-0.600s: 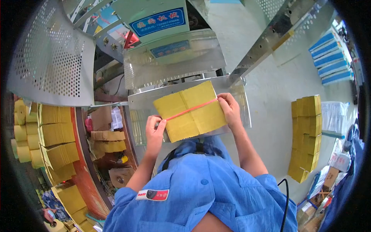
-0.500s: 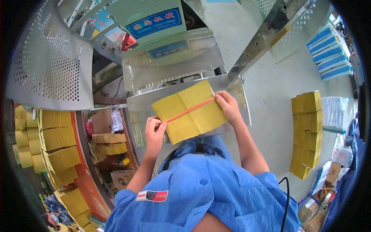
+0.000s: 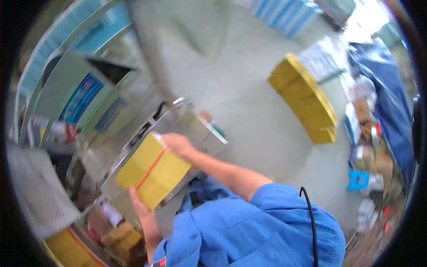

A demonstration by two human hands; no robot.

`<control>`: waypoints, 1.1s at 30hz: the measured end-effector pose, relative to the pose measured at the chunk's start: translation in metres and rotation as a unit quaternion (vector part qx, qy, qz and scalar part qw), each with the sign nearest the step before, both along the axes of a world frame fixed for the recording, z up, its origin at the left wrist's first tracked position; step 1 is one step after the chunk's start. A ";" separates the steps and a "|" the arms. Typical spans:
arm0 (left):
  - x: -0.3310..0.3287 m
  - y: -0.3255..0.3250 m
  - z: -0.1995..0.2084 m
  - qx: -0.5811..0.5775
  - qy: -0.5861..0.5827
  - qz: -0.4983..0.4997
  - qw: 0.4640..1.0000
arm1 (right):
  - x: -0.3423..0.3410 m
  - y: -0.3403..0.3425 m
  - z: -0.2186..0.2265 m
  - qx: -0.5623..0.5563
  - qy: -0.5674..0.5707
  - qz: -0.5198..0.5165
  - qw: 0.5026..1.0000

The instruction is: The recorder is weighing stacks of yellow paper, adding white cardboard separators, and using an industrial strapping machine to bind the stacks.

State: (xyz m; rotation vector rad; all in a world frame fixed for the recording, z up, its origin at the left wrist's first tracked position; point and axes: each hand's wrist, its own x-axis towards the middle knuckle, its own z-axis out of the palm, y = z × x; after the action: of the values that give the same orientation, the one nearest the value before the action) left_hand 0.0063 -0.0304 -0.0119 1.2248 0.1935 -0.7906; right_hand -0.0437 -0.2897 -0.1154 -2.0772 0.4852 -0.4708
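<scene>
A bundle of yellow paper (image 3: 153, 171) is held in front of me, tilted in the view, over a metal table. A narrow red band (image 3: 152, 168) runs across its middle. My left hand (image 3: 141, 208) grips the near left edge, its thumb at one end of the band. My right hand (image 3: 177, 144) is closed on the opposite edge, by the band's other end. Motion blurs both hands, and the fingers under the bundle are hidden.
The metal table (image 3: 207, 133) belongs to a machine with a blue sign panel (image 3: 82, 99) on the left. A long row of yellow paper bundles (image 3: 307, 100) lies on the floor to the right. Beyond it are cartons (image 3: 362, 111) and a dark blue tarp (image 3: 382, 89).
My view has swung to the right, so the machine now sits farther left and tilted. Both hands still hold the banded bundle.
</scene>
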 end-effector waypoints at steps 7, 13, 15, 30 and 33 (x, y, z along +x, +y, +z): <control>-0.026 -0.022 -0.008 -0.031 -0.023 -0.081 0.996 | -0.088 0.008 0.041 0.204 0.054 -0.145 0.967; -0.120 -0.074 0.051 0.056 0.043 -0.128 0.989 | -0.207 -0.012 0.072 0.419 -0.025 -0.242 0.875; -0.141 -0.091 0.043 0.043 0.056 -0.199 0.977 | -0.257 -0.033 0.076 0.401 -0.056 -0.248 0.880; -0.471 -0.417 0.053 -0.008 0.085 -0.526 0.846 | -0.685 -0.165 0.055 0.441 -0.251 -0.508 0.696; -0.524 -0.484 0.056 -0.023 0.108 -0.563 0.819 | -0.742 -0.195 0.059 0.426 -0.307 -0.571 0.631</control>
State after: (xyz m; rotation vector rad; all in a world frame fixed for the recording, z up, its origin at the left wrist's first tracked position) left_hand -0.5182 -0.5146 0.0441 1.1385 -0.4294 -1.9533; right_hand -0.7856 -0.4848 -0.0561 -0.3834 1.2675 -1.2951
